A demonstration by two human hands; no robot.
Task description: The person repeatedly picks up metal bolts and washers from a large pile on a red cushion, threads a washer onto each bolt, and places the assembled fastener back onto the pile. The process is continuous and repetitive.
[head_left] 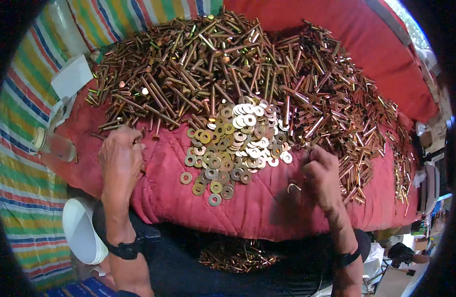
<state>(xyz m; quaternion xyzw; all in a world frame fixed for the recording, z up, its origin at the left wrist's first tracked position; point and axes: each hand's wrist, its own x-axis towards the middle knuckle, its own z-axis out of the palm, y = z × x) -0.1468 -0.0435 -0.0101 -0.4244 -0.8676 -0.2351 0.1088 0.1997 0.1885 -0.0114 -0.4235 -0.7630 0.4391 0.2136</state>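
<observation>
Glare whitens some washers (pixel 238 145) within a dark-rimmed fisheye view.

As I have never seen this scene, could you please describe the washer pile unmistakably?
On the red padded cloth, find the heap of bolts. The washer pile lies at its near edge, between the left hand and the right hand. Its pieces are flat, round and holed, not long and rod-like.

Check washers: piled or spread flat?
Mostly piled: the washers overlap in a loose heap beside the bolts, thinning at the near edge to single ones lying flat on the red cloth.
</observation>
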